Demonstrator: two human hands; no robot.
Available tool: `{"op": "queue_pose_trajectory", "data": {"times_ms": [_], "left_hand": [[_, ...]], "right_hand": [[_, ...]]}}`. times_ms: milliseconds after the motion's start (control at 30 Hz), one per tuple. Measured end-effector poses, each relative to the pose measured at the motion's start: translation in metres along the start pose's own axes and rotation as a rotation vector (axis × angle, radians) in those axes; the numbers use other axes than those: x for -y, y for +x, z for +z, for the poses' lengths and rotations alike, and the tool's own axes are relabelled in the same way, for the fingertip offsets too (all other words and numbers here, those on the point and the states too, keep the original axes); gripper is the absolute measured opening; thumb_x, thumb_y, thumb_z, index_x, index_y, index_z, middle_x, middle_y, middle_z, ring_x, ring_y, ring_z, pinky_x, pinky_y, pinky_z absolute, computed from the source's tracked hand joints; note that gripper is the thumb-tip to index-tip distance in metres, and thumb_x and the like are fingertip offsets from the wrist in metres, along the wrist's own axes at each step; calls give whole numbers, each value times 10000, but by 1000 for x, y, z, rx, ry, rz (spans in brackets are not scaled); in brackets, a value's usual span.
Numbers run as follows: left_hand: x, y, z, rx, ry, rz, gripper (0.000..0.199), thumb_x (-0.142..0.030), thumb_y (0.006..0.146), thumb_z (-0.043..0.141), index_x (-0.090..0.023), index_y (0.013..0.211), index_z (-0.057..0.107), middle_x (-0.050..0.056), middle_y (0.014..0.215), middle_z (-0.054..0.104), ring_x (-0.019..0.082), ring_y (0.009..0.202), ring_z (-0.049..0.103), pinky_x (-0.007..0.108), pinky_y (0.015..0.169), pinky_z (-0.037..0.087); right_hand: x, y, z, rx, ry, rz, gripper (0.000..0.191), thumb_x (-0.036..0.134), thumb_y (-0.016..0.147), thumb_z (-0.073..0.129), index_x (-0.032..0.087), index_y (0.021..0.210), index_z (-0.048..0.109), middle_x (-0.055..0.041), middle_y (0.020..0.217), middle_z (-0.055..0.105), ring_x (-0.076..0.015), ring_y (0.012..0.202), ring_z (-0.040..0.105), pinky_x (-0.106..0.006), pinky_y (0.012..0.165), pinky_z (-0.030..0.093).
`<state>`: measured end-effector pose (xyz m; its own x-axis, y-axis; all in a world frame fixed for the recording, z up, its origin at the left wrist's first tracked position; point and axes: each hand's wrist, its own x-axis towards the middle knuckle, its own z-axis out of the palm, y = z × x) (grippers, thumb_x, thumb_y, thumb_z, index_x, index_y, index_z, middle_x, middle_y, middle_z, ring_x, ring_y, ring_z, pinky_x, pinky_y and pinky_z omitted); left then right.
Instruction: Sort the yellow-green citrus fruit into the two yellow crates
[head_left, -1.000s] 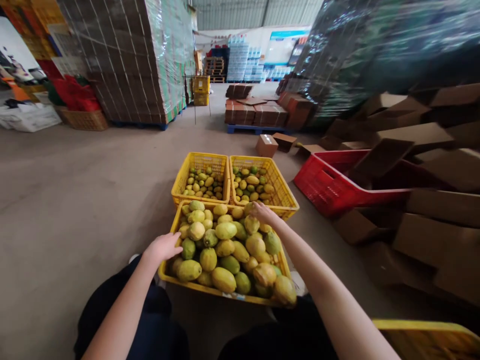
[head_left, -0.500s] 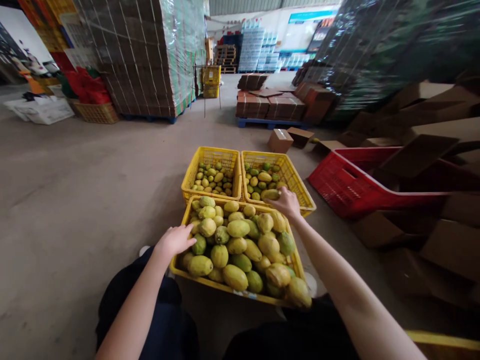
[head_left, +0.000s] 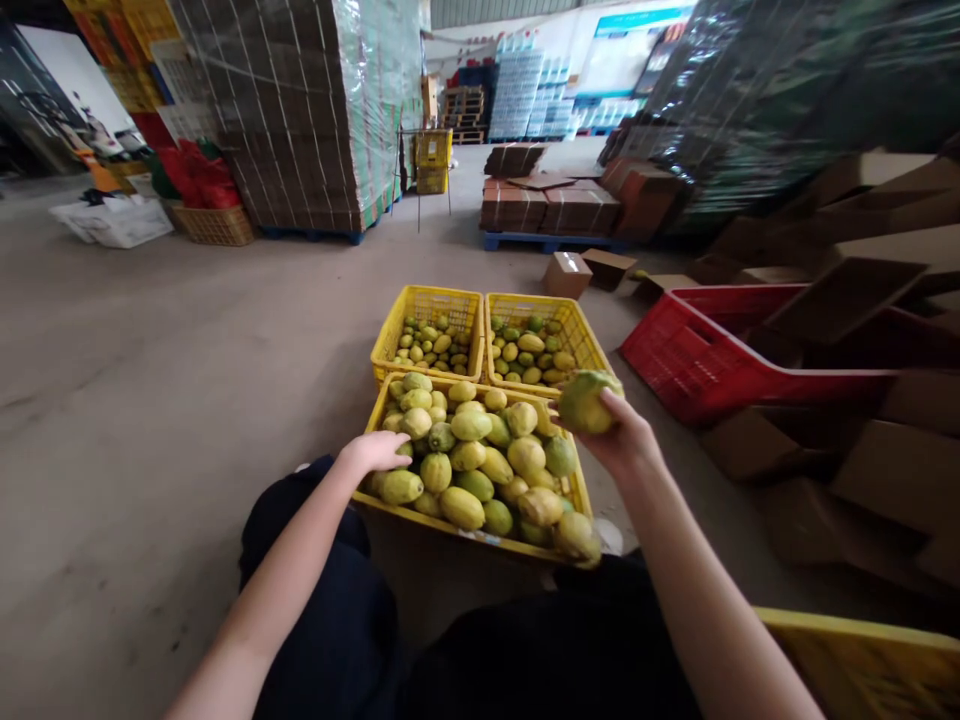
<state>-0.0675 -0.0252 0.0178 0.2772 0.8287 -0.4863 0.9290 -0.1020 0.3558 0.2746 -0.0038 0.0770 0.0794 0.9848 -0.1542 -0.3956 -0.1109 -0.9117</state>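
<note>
My right hand (head_left: 626, 435) grips a green-yellow papaya (head_left: 589, 402), raised over the right edge of the near crate. That yellow plastic crate (head_left: 450, 528) stands between my knees, heaped with yellow and green papayas (head_left: 469, 456). At its left side, my left hand (head_left: 377, 453) lies with fingers stretched over the fruit, partly covering a green one. Beyond it, two more yellow crates stand side by side: the left crate (head_left: 388, 335) and the right crate (head_left: 587, 332), both with a lower layer of papayas.
A red crate (head_left: 667, 355) with cardboard in it stands to the right, among open cardboard boxes (head_left: 892, 490). Another yellow crate (head_left: 847, 630) is at the lower right. Ahead are flattened cartons on a blue pallet (head_left: 551, 240) and a wrapped stack (head_left: 285, 120).
My right hand, holding a papaya, has moved from the right back crate up, nearer and rightward. My left hand stays at the near crate's left side. The view has shifted slightly.
</note>
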Motion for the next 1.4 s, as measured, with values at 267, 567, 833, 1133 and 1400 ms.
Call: {"op": "queue_pose_trajectory", "data": {"times_ms": [267, 567, 833, 1133, 1400], "left_hand": [[4, 1, -11, -3, -104, 38, 375, -325, 887, 630, -206, 1236, 694, 88, 1242, 732, 279, 1162, 670, 314, 1020, 464], [-92, 93, -32, -59, -72, 203, 338, -281, 837, 711, -153, 1150, 694, 77, 1319, 692, 262, 1255, 595, 314, 1100, 397], [-108, 115, 0, -136, -207, 145, 499, -141, 548, 912, -136, 999, 698, 106, 1120, 734, 431, 1290, 522, 499, 1149, 316], [-70, 57, -15, -179, -1218, 91, 549, -279, 623, 917, -211, 1114, 682, 69, 1004, 740, 278, 1035, 699, 376, 934, 542], [-82, 21, -10, -84, -2170, 99, 393, -348, 959, 540, -132, 1283, 591, 123, 1028, 748, 250, 942, 746, 348, 787, 623]], "right_hand": [[10, -11, -13, -62, 70, 69, 264, 389, 764, 657, 247, 985, 630, -37, 855, 719, -239, 773, 722, -334, 585, 607], [17, -11, -29, -14, 120, 3, 262, 365, 766, 712, 254, 987, 625, -14, 870, 705, -205, 724, 724, -305, 591, 607], [20, -22, -15, -15, 170, -2, 377, 338, 637, 854, 213, 929, 650, 10, 801, 697, -202, 650, 718, -285, 510, 585], [7, -16, 5, -18, 219, -126, 377, 374, 567, 907, 211, 835, 696, 31, 746, 702, -150, 604, 653, -271, 515, 590], [-40, -16, 30, -104, 323, 63, 274, 393, 655, 832, 218, 822, 703, 20, 692, 719, -155, 527, 637, -224, 340, 467]]}}
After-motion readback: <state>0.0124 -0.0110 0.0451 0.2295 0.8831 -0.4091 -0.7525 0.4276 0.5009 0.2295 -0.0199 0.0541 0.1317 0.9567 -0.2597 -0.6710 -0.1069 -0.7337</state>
